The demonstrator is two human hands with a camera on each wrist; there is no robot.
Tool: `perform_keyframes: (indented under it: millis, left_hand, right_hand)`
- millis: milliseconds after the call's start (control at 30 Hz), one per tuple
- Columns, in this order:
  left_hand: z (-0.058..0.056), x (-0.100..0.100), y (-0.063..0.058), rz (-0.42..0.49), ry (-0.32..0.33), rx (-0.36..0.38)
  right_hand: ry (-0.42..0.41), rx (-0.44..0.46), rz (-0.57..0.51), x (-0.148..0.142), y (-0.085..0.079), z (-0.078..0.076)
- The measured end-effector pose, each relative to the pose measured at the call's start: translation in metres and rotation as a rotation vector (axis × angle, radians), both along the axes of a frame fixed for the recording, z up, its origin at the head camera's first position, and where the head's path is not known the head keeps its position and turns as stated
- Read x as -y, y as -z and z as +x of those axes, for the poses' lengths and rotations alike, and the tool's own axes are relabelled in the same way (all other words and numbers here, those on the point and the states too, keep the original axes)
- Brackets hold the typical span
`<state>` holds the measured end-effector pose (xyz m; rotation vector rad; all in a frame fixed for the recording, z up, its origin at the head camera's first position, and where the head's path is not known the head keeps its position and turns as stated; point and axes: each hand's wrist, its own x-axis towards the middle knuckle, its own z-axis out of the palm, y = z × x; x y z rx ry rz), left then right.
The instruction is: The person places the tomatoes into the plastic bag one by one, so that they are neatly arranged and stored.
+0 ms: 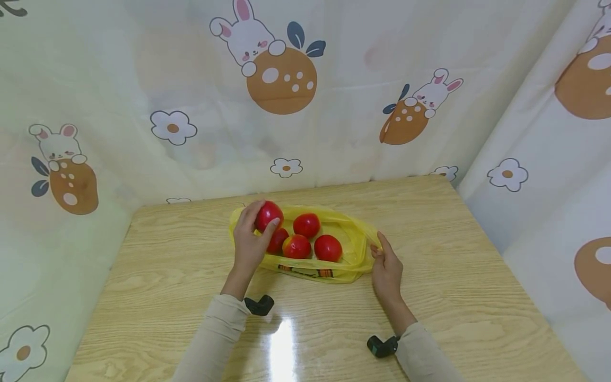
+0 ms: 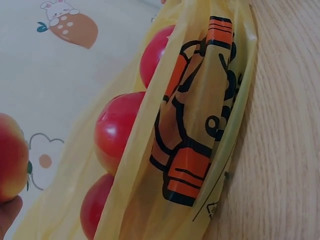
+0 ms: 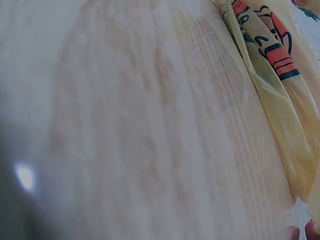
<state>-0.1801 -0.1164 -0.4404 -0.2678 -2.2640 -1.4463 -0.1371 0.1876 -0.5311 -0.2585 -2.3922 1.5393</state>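
Note:
A yellow plastic bag (image 1: 353,239) lies on its side on the table, its mouth spread wide. Several red apples (image 1: 328,248) sit inside it, one of them (image 1: 296,247) blushed with yellow. My left hand (image 1: 249,241) grips another red apple (image 1: 269,215) above the bag's left end, fingers and thumb around it. In the left wrist view that apple (image 2: 12,157) shows at the left edge, red and yellow, with a bit of green leaf. At the bag's right end, my right hand (image 1: 387,270) pinches its rim between thumb and fingers.
The wood-grain table (image 1: 167,297) runs under everything. A curtain (image 1: 334,132) printed with rabbits and flowers hangs behind it and along both sides. Each wrist wears a small black camera (image 1: 259,305). Orange-and-black print (image 2: 187,167) marks the bag's front.

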Motion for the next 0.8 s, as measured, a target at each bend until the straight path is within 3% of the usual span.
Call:
perform_keyframes:
  millis: [500, 800]
  left_hand:
    - [0.002, -0.004, 0.009, -0.049, 0.002, 0.014]
    - [0.004, -0.004, 0.014, -0.064, 0.002, 0.039]
  right_hand:
    - [0.011, -0.048, -0.017, 0.0, 0.002, 0.001]
    - [0.016, -0.016, 0.015, -0.001, 0.005, -0.001]
